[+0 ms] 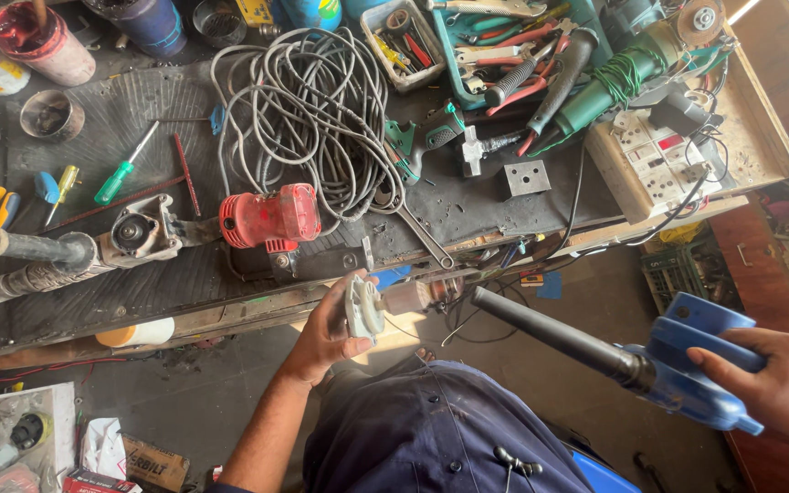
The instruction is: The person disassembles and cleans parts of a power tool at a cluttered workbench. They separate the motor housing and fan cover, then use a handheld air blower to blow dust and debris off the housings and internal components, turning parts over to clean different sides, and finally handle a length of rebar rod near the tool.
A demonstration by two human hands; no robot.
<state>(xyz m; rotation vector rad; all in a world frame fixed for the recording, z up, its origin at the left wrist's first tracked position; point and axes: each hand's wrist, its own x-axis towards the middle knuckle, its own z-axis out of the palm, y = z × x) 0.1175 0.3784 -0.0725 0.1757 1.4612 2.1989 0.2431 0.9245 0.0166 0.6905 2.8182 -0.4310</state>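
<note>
The left hand (326, 333) is closed around a motor armature (394, 301) just off the bench (139, 301) edge. The right hand (778, 383) grips a blue air blower (687, 365), its black nozzle (550, 330) aimed at the armature. Keeping the nozzle near and the armature steady should clean the windings evenly.

A single head-worn camera looks steeply down from close above, facing the cluttered table (166, 301) ahead, with the person's lap and the floor (586, 319) below.
</note>
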